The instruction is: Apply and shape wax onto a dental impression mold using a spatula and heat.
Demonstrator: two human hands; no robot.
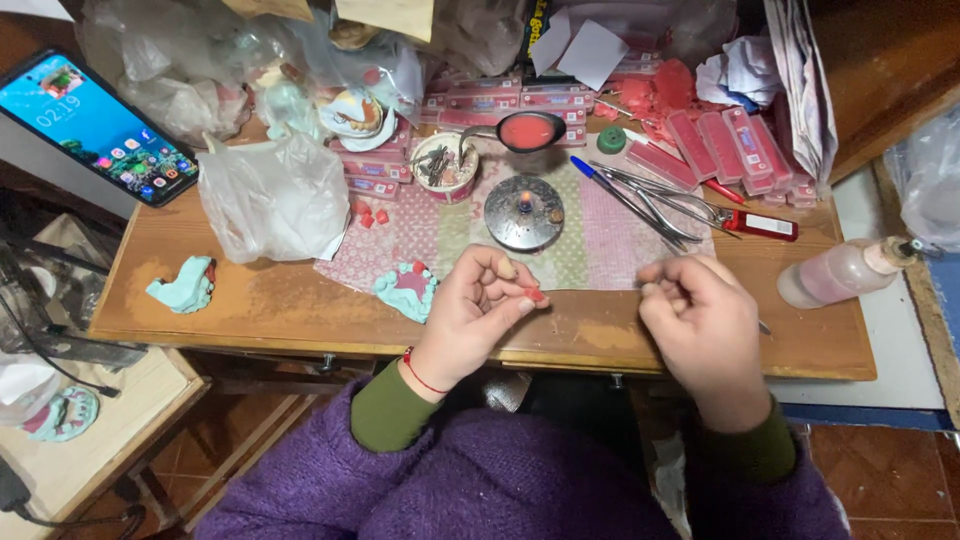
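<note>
My left hand point(478, 312) is curled over the front of a wooden table point(250, 310) and pinches a small red piece of wax point(535, 294) between thumb and fingertips. My right hand point(702, 318) is closed around a thin metal tool whose tip point(764, 327) pokes out on its right side. A pale green dental cast with pink wax point(408, 289) lies just left of my left hand. A small round metal burner with a tiny flame point(523, 211) stands on a patterned cloth point(590, 240) beyond both hands.
Another green cast point(185, 285) lies at the left. A white plastic bag point(275, 195), a phone point(95, 125), a spoon with red wax point(528, 131), pink wax boxes point(725, 145), pliers and tweezers point(660, 200), a red lighter point(760, 225) and a squeeze bottle point(840, 272) crowd the table.
</note>
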